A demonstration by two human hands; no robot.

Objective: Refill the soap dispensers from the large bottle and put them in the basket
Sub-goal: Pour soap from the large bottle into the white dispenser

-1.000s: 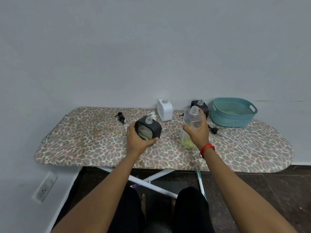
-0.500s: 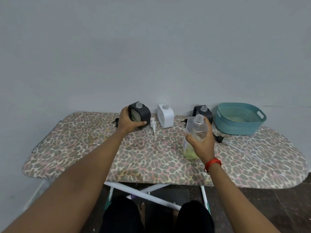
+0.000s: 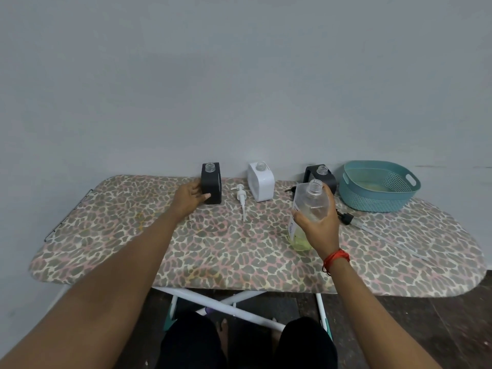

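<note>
Plain grey wall [image 3: 239, 75] fills the far half of your view. Below it the leopard-print ironing board [image 3: 119, 230] runs L to R, and its white legs [image 3: 221, 302] cross underneath, above a dark floor.

Far R end of the board: the teal basket [image 3: 372, 201], upright, perforated sides, w/ a pale yellowish patch on its bottom. No dispenser in it.

Your right hand [image 3: 319, 227] is wrapped round the large bottle [image 3: 306, 201], thumb on its L side and fingers curled round the R. The bottle's clear, cap off, neck up, w/ a little yellow-green liquid low inside. Its base is down at the board, R of centre; can't tell if it's actually resting there.

Three dispensers stand along the far edge, all w/ open necks. First, the left black dispenser [image 3: 213, 182], upright on the board. Your left hand [image 3: 189, 195] grips it from the L, thumb on its near face. Next, the white dispenser [image 3: 262, 183] in the middle, well apart from both hands. Then the right black dispenser [image 3: 319, 173], just behind the large bottle and just L of the basket.

The white pump [image 3: 241, 199] lies flat btw the left black dispenser and the white dispenser, its tube pointing toward you. The black pump [image 3: 347, 217] lies just R of your right hand, its long clear tube trailing off to the near R across the board.

A red thread band [image 3: 336, 259] sits on your R wrist.
</note>
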